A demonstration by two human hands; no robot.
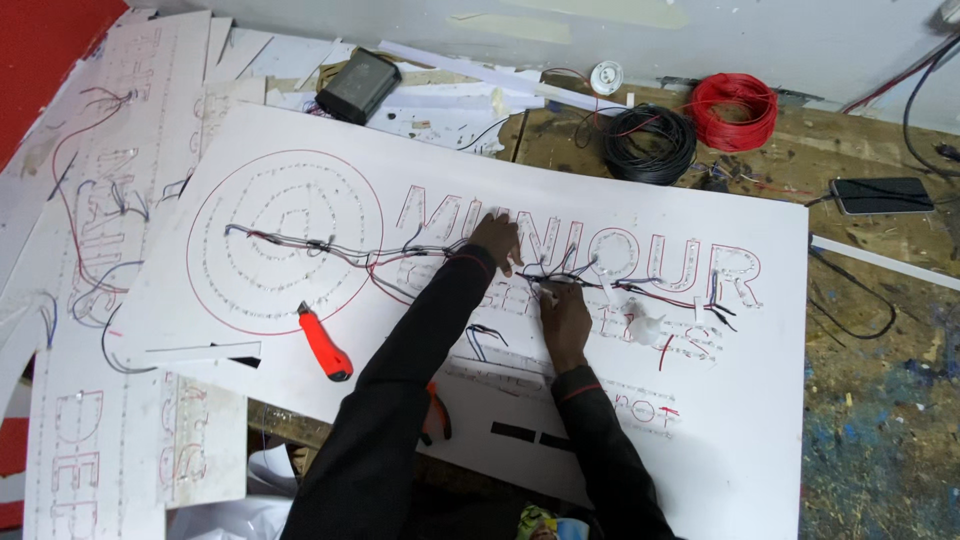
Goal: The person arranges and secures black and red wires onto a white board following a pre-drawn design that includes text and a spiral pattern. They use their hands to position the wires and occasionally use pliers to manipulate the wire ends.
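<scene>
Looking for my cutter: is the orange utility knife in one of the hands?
No, the orange utility knife lies on the white sign board, apart from both hands.

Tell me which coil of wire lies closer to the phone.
The red coil: it lies nearer the phone than the black coil, further left.

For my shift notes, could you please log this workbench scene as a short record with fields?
surface: white sign board with outlined letters
left hand: resting on the letters, at the wires
right hand: pinching red and black wires
tool: orange-handled cutter lying on the board
coils: black and red wire, far edge
phone: right, on the bench
</scene>
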